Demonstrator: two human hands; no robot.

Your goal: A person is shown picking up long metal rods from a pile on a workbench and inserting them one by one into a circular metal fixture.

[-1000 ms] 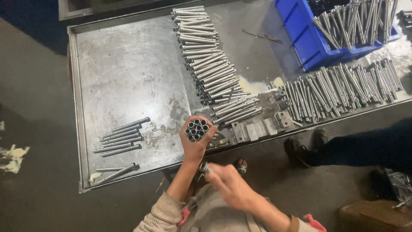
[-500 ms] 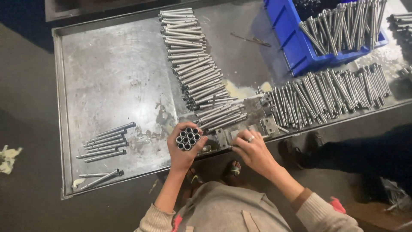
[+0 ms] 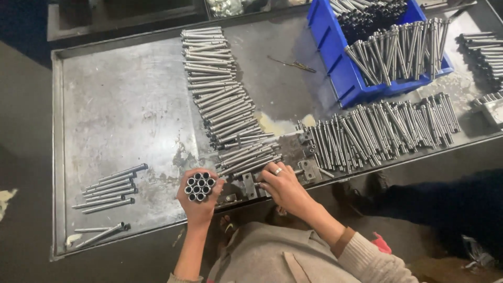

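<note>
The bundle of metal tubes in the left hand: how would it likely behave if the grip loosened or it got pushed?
The bundle of tubes looks like rigid metal, so probably stiff and heavy for its size. Only the left hand holds the tubes together, so they would likely slip apart. Being round and smooth, they would probably roll on the flat metal table.

I see only the open ends of the tube bundle (image 3: 199,187); my left hand (image 3: 198,202) wraps the rest. Right hand (image 3: 283,184) fingertips sit over a small metal fixture (image 3: 250,184), contact unclear. Blue bin (image 3: 346,73) is cut off by the top edge, its dark contents too murky to ID. Rods at far right (image 3: 484,50) run out of frame. Desk (image 3: 126,105) far side is cropped too.
</note>
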